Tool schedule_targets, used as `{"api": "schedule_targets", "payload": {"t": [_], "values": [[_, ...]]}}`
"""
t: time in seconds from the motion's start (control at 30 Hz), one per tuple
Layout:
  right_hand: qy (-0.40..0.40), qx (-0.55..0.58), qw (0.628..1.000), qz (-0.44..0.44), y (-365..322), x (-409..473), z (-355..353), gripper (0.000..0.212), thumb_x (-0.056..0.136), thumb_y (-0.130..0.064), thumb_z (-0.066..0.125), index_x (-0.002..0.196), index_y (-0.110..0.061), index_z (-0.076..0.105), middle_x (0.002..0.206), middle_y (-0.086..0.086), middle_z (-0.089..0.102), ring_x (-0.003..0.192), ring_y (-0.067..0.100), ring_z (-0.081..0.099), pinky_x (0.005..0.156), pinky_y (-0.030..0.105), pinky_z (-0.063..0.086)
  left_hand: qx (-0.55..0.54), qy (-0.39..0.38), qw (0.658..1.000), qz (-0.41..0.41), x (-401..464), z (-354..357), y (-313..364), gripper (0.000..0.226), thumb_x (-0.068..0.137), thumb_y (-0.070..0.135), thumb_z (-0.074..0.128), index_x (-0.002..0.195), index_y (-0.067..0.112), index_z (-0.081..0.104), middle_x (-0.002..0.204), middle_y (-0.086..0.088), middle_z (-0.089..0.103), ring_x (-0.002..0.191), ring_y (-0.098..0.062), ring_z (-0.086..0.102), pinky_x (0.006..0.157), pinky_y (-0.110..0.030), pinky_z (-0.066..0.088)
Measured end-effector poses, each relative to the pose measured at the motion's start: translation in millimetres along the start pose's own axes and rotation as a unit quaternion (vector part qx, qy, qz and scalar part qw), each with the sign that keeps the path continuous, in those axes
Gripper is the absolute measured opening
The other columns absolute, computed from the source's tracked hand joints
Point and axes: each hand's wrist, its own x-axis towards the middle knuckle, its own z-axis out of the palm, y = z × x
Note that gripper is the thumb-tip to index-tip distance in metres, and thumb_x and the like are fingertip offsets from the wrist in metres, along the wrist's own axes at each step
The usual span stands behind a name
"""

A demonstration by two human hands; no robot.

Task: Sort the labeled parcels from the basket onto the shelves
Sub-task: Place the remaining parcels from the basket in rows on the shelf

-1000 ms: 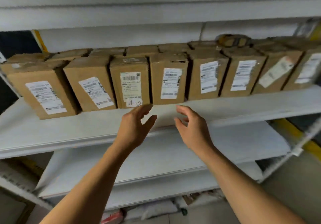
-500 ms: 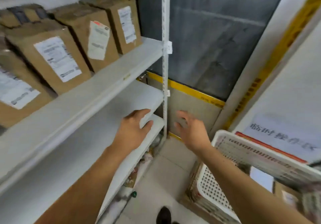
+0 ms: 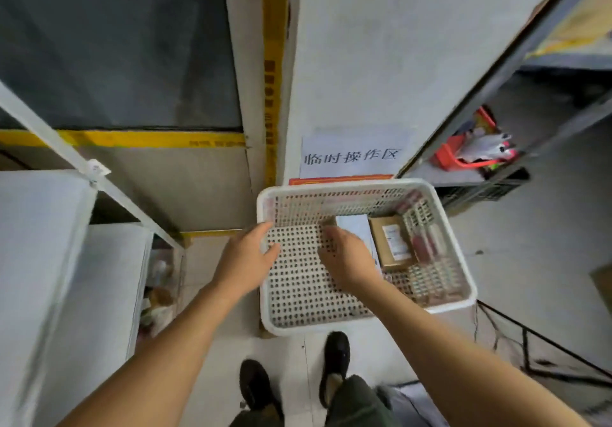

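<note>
A white perforated plastic basket (image 3: 460,281) stands on the floor in front of me. Inside it at the far right lies a brown cardboard parcel (image 3: 392,242) with a white label, and a flat white parcel (image 3: 354,227) lies next to it. My left hand (image 3: 246,256) hovers over the basket's left rim, fingers spread, holding nothing. My right hand (image 3: 347,257) reaches over the basket's middle, fingers apart and pointing toward the parcels, also with nothing in it. White shelves (image 3: 43,227) stand at my left.
A white sign with printed characters (image 3: 351,156) hangs on the wall behind the basket. A second rack at the right holds a red tray of items (image 3: 470,150). My two shoes (image 3: 336,358) stand just before the basket. Black metal bars lie on the floor at lower right.
My view has swung from the shelf of labeled boxes rightward and down to the basket. Both hands have dropped from shelf height to over the basket, still holding nothing.
</note>
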Motion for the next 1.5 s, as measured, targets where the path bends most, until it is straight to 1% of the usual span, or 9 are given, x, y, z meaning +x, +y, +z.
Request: {"api": "schedule_targets", "payload": {"t": [0.37, 0.57, 0.63, 0.73, 0.87, 0.97, 1.13, 1.27, 1.5], "values": [[-0.028, 0.051, 0.987, 0.15, 194.3, 45.7, -16.3, 0.058, 0.104, -0.031, 0.064, 0.157, -0.017, 0.046, 0.154, 0.006, 0.058, 0.128, 0.024, 0.064, 0.097, 0.033, 0.052, -0.027, -0.141, 0.988, -0.064, 82.8, 186.3, 56.4, 0.062, 0.103, 0.036, 0.065, 0.159, 0.023, 0.042, 0.159, 0.0, 0.05, 0.141, -0.019, 0.052, 0.113, -0.038, 0.047], [-0.053, 0.051, 0.98, 0.184, 275.6, 87.7, 0.7, 0.057, 0.103, -0.031, 0.067, 0.155, -0.018, 0.048, 0.149, 0.007, 0.062, 0.08, 0.003, 0.065, 0.065, 0.012, 0.048, -0.021, -0.159, 0.979, -0.127, 123.5, 269.9, 57.8, 0.064, 0.103, 0.035, 0.066, 0.16, 0.021, 0.039, 0.157, -0.005, 0.05, 0.138, -0.024, 0.053, 0.111, -0.043, 0.05], [-0.052, 0.056, 0.977, 0.201, 297.3, 101.1, 11.4, 0.057, 0.102, -0.03, 0.068, 0.154, -0.016, 0.048, 0.145, 0.009, 0.064, 0.07, 0.0, 0.058, 0.06, 0.02, 0.051, -0.019, -0.165, 0.976, -0.139, 136.5, 297.8, 52.8, 0.063, 0.103, 0.033, 0.066, 0.159, 0.02, 0.041, 0.155, -0.005, 0.053, 0.13, -0.021, 0.058, 0.103, -0.035, 0.052], [-0.047, 0.076, 0.968, 0.235, 328.3, 123.4, 27.5, 0.059, 0.102, -0.029, 0.064, 0.156, -0.013, 0.044, 0.138, 0.015, 0.066, 0.092, 0.024, 0.069, 0.071, 0.033, 0.054, -0.023, -0.202, 0.971, -0.128, 156.5, 344.1, 45.9, 0.061, 0.103, 0.034, 0.066, 0.158, 0.021, 0.043, 0.154, -0.003, 0.053, 0.105, -0.011, 0.059, 0.077, -0.012, 0.05], [0.002, 0.096, 0.953, 0.287, 368.7, 152.4, 50.3, 0.056, 0.104, -0.035, 0.059, 0.153, -0.01, 0.045, 0.142, 0.017, 0.06, 0.113, 0.032, 0.067, 0.082, 0.033, 0.051, -0.008, -0.231, 0.968, -0.098, 196.6, 404.4, 45.2, 0.064, 0.103, 0.039, 0.065, 0.16, 0.023, 0.04, 0.16, -0.004, 0.046, 0.139, -0.024, 0.051, 0.114, -0.037, 0.046], [0.031, 0.096, 0.944, 0.314, 391.9, 162.8, 70.7, 0.049, 0.104, -0.033, 0.061, 0.144, -0.007, 0.051, 0.143, 0.017, 0.053, 0.12, 0.035, 0.06, 0.088, 0.036, 0.046, 0.017, -0.226, 0.973, -0.046, 238.3, 443.0, 49.6, 0.063, 0.102, 0.036, 0.064, 0.158, 0.022, 0.041, 0.159, -0.008, 0.046, 0.142, -0.027, 0.048, 0.115, -0.038, 0.043], [0.121, 0.234, 0.846, 0.464, 413.7, 180.2, 94.0, 0.049, 0.092, -0.02, 0.071, 0.132, 0.004, 0.055, 0.13, 0.021, 0.061, 0.119, 0.037, 0.061, 0.098, 0.044, 0.055, 0.08, -0.204, 0.975, 0.04, 307.8, 479.8, 53.6, 0.071, 0.102, 0.025, 0.062, 0.163, 0.019, 0.027, 0.173, -0.003, 0.017, 0.155, -0.033, 0.024, 0.121, -0.047, 0.034], [0.194, 0.458, 0.709, 0.5, 415.1, 185.2, 102.8, 0.051, 0.085, 0.008, 0.073, 0.131, 0.007, 0.052, 0.109, 0.013, 0.07, 0.092, 0.027, 0.068, 0.072, 0.033, 0.056, 0.103, -0.23, 0.967, 0.037, 341.2, 492.2, 54.4, 0.077, 0.104, 0.023, 0.056, 0.168, 0.022, 0.013, 0.175, -0.003, 0.012, 0.158, -0.037, 0.012, 0.128, -0.049, 0.021], [0.204, 0.567, 0.65, 0.462, 404.4, 177.6, 88.3, 0.066, 0.081, 0.019, 0.063, 0.141, -0.003, 0.047, 0.125, 0.021, 0.069, 0.1, 0.033, 0.067, 0.088, 0.048, 0.057, 0.042, -0.201, 0.979, 0.019, 335.3, 472.0, 52.6, 0.066, 0.099, 0.007, 0.051, 0.16, 0.028, 0.037, 0.163, 0.003, 0.034, 0.147, -0.036, 0.027, 0.12, -0.043, 0.029]]}}
